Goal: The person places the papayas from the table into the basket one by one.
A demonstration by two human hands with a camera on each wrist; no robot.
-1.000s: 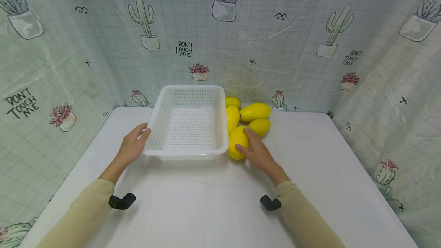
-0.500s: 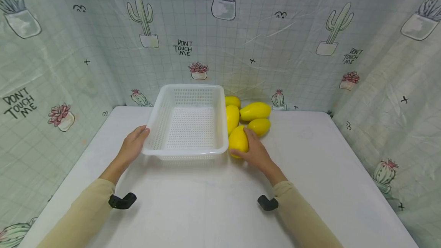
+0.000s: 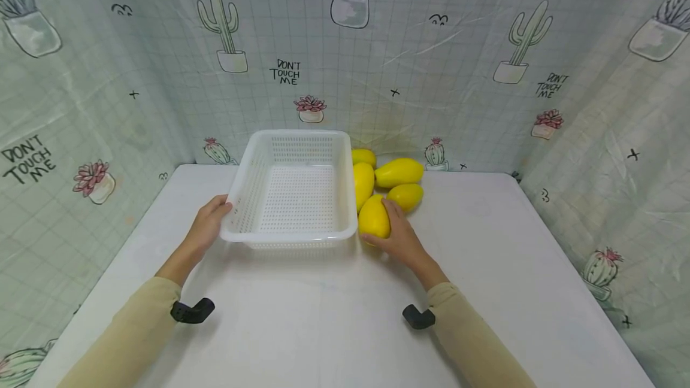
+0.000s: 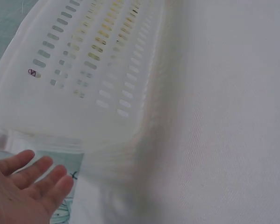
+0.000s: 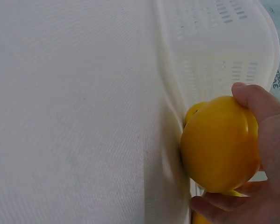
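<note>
A white perforated plastic basket [image 3: 302, 236] stands at the middle back of the table. My left hand [image 3: 207, 223] is at its left rim, the thumb side right against the edge. In the left wrist view the left fingers [image 4: 34, 179] are extended and slightly spread beside the basket's rim. My right hand [image 3: 403, 235] grips a smooth yellow mango [image 3: 374, 217] close to the basket's right front corner. The right wrist view has the thumb on one side of this mango [image 5: 219, 144] and the fingers curled on the other.
Several more yellow mangoes [image 3: 400, 173] lie clustered behind the held one, along the basket's right side. A printed curtain [image 3: 393, 47] encloses the white table [image 3: 318, 322] at the back and sides. A black wrist device [image 3: 192, 311] sits on each wrist.
The right thumb has come round the near end of the front mango, and the hand now grasps it. The left hand stays at the basket. The head view has tilted slightly.
</note>
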